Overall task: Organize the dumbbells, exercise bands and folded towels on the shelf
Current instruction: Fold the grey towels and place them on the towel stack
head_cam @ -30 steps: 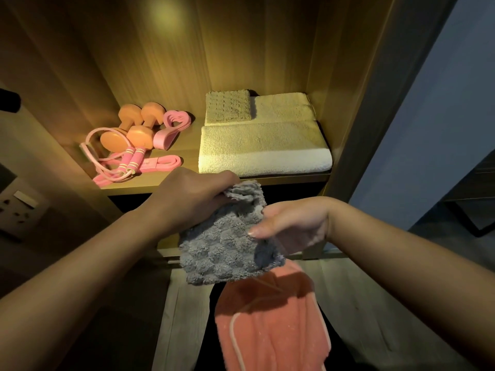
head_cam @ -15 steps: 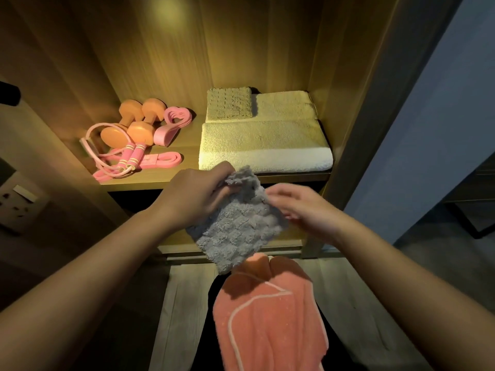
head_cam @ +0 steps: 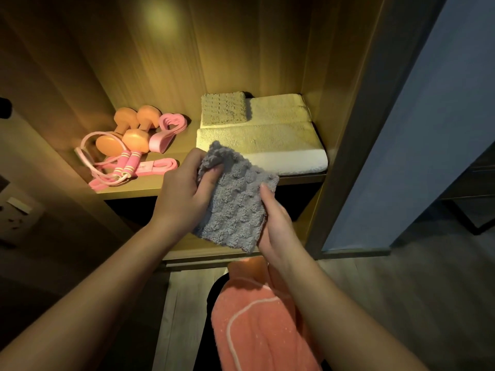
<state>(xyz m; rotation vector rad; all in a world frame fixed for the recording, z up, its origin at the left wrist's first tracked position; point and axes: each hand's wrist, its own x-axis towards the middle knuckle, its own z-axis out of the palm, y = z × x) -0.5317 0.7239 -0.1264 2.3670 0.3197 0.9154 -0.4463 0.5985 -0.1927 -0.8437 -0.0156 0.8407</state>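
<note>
A warmly lit wooden shelf (head_cam: 160, 187) fills the view, with two large folded cream terry towels (head_cam: 267, 145) stacked on its right half, the front one reaching the board's edge. Below, a coral towel with pale piping (head_cam: 257, 325) lies close to the camera. In front of the shelf edge a small grey waffle-textured towel (head_cam: 238, 202) is held up: the left hand (head_cam: 182, 196) clutches its bunched top corner and the right hand (head_cam: 276, 228) grips its right edge. On the shelf's left half sit two orange dumbbells (head_cam: 135, 139) beside pink exercise bands (head_cam: 167, 132).
</note>
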